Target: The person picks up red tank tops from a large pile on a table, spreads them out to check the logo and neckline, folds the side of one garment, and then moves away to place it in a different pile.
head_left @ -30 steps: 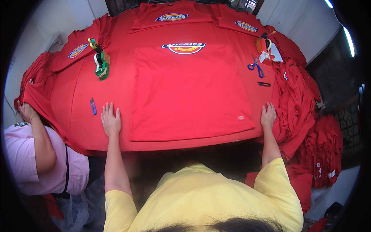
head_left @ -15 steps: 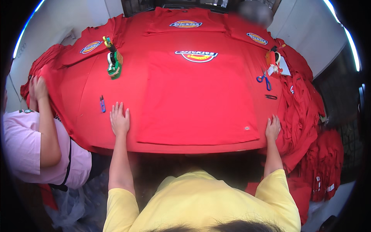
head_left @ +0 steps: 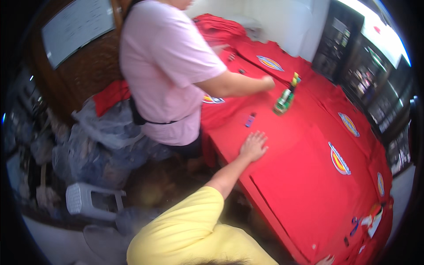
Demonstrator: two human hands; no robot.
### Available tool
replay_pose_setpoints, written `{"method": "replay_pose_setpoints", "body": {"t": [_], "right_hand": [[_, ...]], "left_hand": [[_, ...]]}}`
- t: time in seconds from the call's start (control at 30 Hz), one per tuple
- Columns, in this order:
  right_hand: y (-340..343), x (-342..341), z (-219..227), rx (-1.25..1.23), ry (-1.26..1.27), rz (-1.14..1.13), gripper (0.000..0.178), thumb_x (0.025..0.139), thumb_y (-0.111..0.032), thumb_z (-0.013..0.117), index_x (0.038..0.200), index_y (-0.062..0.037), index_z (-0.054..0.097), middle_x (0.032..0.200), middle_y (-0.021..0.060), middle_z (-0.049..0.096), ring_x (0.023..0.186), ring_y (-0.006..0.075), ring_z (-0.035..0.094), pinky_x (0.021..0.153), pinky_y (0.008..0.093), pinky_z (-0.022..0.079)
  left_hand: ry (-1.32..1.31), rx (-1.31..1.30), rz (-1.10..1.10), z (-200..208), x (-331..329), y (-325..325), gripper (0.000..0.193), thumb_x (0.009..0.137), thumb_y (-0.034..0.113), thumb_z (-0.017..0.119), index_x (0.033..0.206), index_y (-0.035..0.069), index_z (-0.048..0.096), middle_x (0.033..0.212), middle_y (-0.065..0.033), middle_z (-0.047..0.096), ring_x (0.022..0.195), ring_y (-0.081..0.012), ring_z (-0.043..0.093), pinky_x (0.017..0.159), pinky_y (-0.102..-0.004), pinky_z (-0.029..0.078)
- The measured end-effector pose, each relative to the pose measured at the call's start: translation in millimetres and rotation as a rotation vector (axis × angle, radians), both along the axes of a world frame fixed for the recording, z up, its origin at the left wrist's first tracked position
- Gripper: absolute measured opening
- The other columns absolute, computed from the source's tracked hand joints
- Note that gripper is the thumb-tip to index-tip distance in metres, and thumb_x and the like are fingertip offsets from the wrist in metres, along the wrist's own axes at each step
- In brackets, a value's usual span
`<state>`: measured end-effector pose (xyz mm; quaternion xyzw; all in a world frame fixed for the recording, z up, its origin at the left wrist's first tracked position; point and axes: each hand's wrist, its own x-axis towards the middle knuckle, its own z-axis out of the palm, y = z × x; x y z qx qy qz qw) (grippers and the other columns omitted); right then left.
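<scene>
Plainly, left fingers point(head_left: 258, 140) apart near red shirt point(head_left: 300, 190) with blurred oval logo point(head_left: 338, 159); right fingers point(head_left: 328, 259), cropped, unclear

- A garment workshop, it seems: flat red cloth shirts with oval colour prints point(head_left: 296, 172) cover a long red tabletop point(head_left: 233, 140).
- Small blue thread snips point(head_left: 250, 120) and a green tape dispenser point(head_left: 282, 104) sit toward its left edge, blue-handled scissors point(head_left: 354, 227) toward its right.
- Clear plastic bags point(head_left: 108, 134) heap back from the front edge.
</scene>
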<state>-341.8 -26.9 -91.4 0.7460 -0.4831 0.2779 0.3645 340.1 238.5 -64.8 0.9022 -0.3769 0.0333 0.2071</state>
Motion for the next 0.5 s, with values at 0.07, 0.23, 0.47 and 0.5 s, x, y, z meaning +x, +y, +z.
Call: {"method": "replay_pose_setpoints", "body": {"t": [0.07, 0.23, 0.47, 0.5], "right_hand": [[1.0, 4.9, -0.1, 0.07, -0.154, -0.007, 0.037, 0.092, -0.034, 0.056, 0.111, -0.0027, 0.062, 0.108, 0.0181, 0.063, 0.103, 0.033, 0.059, 0.087, 0.0429, 0.048], [-1.7, 61.4, 18.7, 0.289, -0.354, 0.052, 0.039, 0.093, -0.035, 0.052, 0.113, -0.0031, 0.059, 0.11, 0.0188, 0.06, 0.099, 0.0321, 0.055, 0.081, 0.0432, 0.045], [28.9, 177.8, 89.9, 0.558, -0.43, 0.443, 0.038, 0.094, -0.033, 0.051, 0.119, -0.0049, 0.056, 0.108, 0.0145, 0.058, 0.089, 0.0258, 0.051, 0.072, 0.0377, 0.041], [33.9, 190.0, 101.5, 0.629, -0.447, 0.486, 0.038, 0.094, -0.033, 0.051, 0.119, -0.0051, 0.055, 0.108, 0.0139, 0.058, 0.087, 0.0248, 0.05, 0.07, 0.0369, 0.041]], "left_hand": [[-0.011, -0.012, 0.0, 0.3, -0.8, 2.1, 0.055, 0.092, 0.043, 0.043, 0.138, 0.013, 0.043, 0.149, -0.0081, 0.032, 0.14, -0.0247, 0.023, 0.116, -0.0431, 0.014], [0.102, -0.069, 0.017, 6.1, -1.3, -2.3, 0.053, 0.09, 0.038, 0.052, 0.136, 0.014, 0.046, 0.148, -0.0087, 0.033, 0.14, -0.0267, 0.022, 0.115, -0.0489, 0.013], [0.375, -0.126, 0.168, 36.1, -34.8, -59.0, 0.053, 0.084, 0.048, 0.06, 0.115, 0.004, 0.061, 0.126, -0.0156, 0.05, 0.121, -0.0323, 0.043, 0.099, -0.0479, 0.036], [0.371, -0.163, 0.176, 37.0, -50.2, -70.5, 0.057, 0.084, 0.051, 0.059, 0.115, 0.003, 0.06, 0.124, -0.0145, 0.051, 0.118, -0.0317, 0.045, 0.096, -0.0463, 0.039]]}}
